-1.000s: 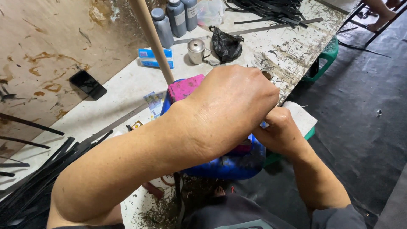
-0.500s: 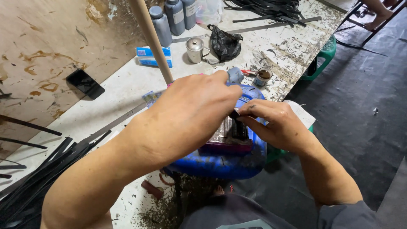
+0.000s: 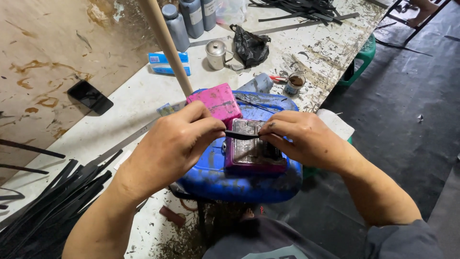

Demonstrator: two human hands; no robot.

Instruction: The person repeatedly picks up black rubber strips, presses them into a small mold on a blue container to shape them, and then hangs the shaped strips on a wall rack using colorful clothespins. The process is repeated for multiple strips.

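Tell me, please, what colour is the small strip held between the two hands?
Black: the strip is pinched between left hand and right hand, clearest in the head view.

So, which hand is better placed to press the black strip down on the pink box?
Probably the right hand: it sits directly over the open pink box, pinching the black strip. The left hand holds the outer end.

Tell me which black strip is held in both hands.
The short black strip pinched between left hand and right hand; the others lie loose on the table.

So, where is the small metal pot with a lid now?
In the head view, the small metal pot with a lid stands on the white table, between the blue-and-white box and the crumpled black bag.
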